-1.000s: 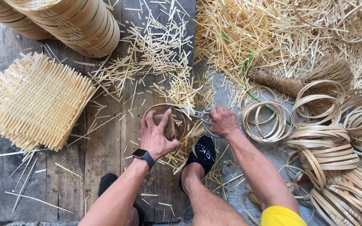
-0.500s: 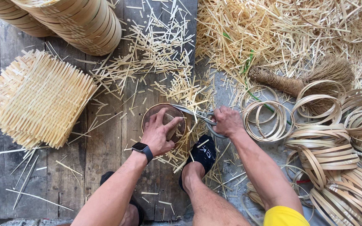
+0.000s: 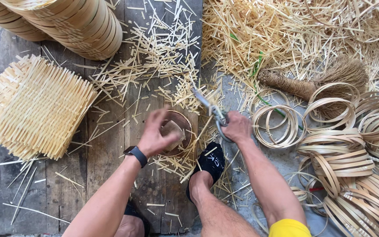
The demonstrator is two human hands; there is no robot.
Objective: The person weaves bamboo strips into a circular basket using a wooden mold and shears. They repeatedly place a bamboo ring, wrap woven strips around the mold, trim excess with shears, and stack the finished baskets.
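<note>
round frame (image 3: 181, 134) under left hand (image 3: 156, 134) fingers — shears (image 3: 211, 112) right hand (image 3: 237, 127)

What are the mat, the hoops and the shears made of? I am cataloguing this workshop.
Mat: pale, unvarnished split strips, probably bamboo, woven in a visible lattice with loose ends sticking out.
Hoops: thin strips of the same pale matte material, bent into coils.
Shears, in the right hand: grey shiny blades, apparently metal.

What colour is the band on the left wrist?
Black, the wristband by the left hand; the head view shows it.
</note>
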